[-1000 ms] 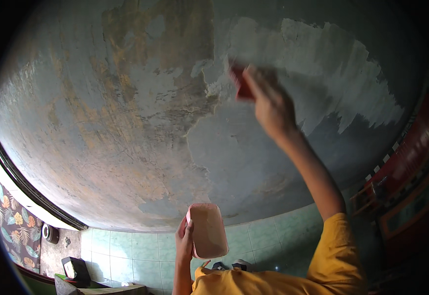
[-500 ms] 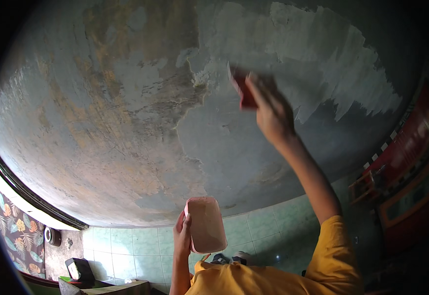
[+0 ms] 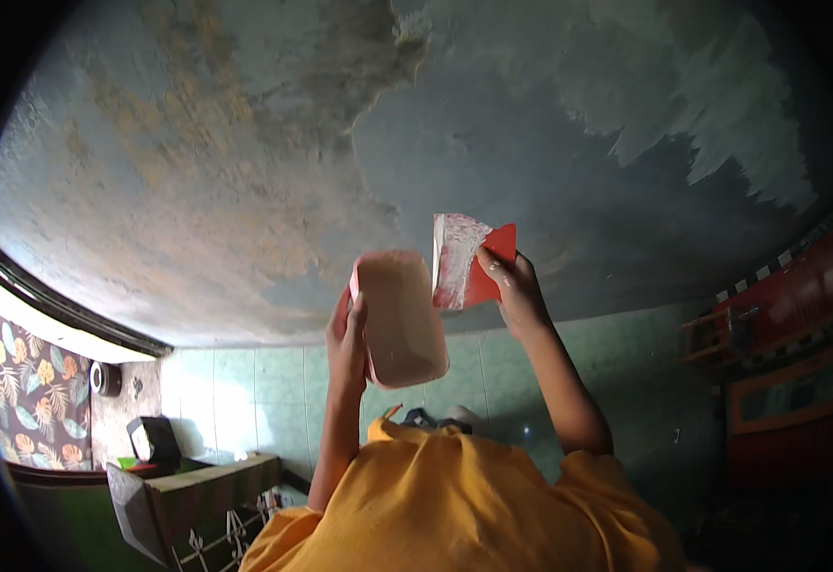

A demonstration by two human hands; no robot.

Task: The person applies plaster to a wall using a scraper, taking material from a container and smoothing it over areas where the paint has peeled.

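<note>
My left hand [image 3: 348, 334] grips the left side of a pink rectangular tub [image 3: 402, 319], thumb over its rim. A pale coating covers the inside of the tub. Just right of the tub, my right hand [image 3: 516, 291] holds a red flat scraper [image 3: 495, 253] with its thumb on the face. White paste smears the blade half of the scraper, whose edge points left toward the tub, close to its rim. Behind both hands rises a wall [image 3: 493, 172] of patchy grey and worn plaster, with a lighter, jagged-edged coat [image 3: 721, 105] at the upper right.
Pale green tiles [image 3: 278, 381] cover the floor below the wall. At the lower left stand a ledge [image 3: 211, 474] and a black-and-white box [image 3: 152, 440], near a leaf-patterned cloth [image 3: 30, 381]. Wooden furniture [image 3: 788, 391] stands at the right.
My right hand has come down from the wall with the scraper, to beside the tub. My left hand has raised the tub. The view has tipped lower, showing more of my yellow shirt.
</note>
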